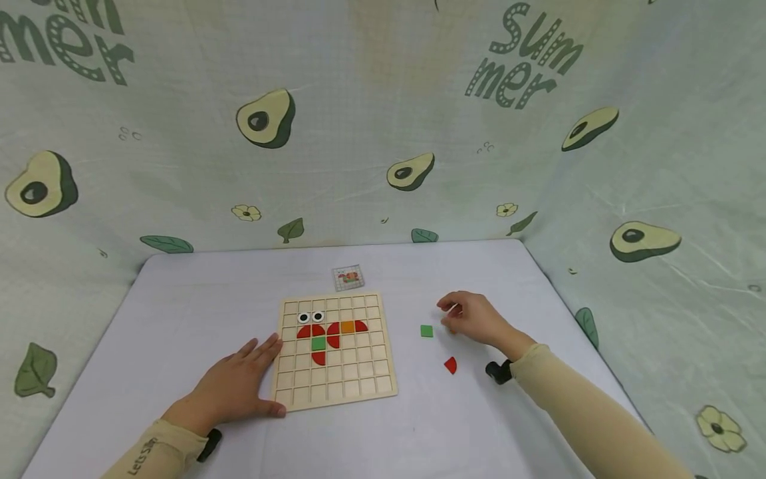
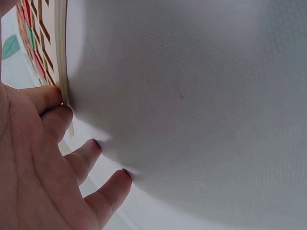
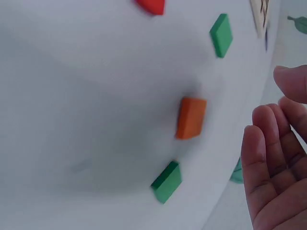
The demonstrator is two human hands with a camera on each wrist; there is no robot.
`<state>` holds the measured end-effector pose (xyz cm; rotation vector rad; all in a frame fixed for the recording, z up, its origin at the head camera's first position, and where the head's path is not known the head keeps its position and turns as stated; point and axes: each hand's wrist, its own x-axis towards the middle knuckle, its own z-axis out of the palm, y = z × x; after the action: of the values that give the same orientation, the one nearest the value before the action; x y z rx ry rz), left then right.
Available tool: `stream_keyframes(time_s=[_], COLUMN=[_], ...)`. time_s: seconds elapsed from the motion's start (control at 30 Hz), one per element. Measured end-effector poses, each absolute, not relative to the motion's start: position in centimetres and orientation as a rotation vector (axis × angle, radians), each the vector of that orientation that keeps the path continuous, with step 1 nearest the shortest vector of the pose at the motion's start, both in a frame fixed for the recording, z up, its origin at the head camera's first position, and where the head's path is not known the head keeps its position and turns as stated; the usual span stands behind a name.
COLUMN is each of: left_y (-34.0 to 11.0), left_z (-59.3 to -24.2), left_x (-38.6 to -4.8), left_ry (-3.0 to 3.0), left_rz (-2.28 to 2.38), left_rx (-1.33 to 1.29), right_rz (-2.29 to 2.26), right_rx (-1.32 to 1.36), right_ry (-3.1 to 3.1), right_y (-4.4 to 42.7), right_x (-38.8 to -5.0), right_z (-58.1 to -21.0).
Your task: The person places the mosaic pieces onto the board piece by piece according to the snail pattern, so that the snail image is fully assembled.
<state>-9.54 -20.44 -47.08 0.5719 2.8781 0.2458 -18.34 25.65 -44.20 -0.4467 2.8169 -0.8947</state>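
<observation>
Left hand (image 1: pixel 236 386), outspread, grasps nothing and touches the grid board (image 1: pixel 362 374) just right of it; right hand (image 1: pixel 475 319), loosely bent, empty, hovers near a green square (image 1: pixel 427 331), orange block (image 3: pixel 192 118) and red wedge (image 1: pixel 451 365)

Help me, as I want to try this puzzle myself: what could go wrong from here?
1. The left fingers touch the edge of the board, so a push might slide it.
2. The orange piece lies near the right fingers and could get knocked on the next reach.
3. The loose red piece sits off the board near the black wrist camera, which might brush it.
</observation>
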Motion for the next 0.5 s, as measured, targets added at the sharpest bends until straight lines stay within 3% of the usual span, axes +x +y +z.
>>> stream_keyframes(time_s=[0.2, 0.5], left_y=[-20.5, -20.7], left_z=[-47.1, -47.6], left_x=[-9.5, -9.6], left_ry=[2.879, 2.884], left_rz=[0.254, 0.237], left_rx=[0.559, 0.56], right_rz=[-0.768, -0.629], right_rx=[-0.342, -0.298], right_ry=[2.902, 2.953], right_y=[28.2, 27.8], right_x=[-18.0, -17.6], right_z=[-45.8, -47.2])
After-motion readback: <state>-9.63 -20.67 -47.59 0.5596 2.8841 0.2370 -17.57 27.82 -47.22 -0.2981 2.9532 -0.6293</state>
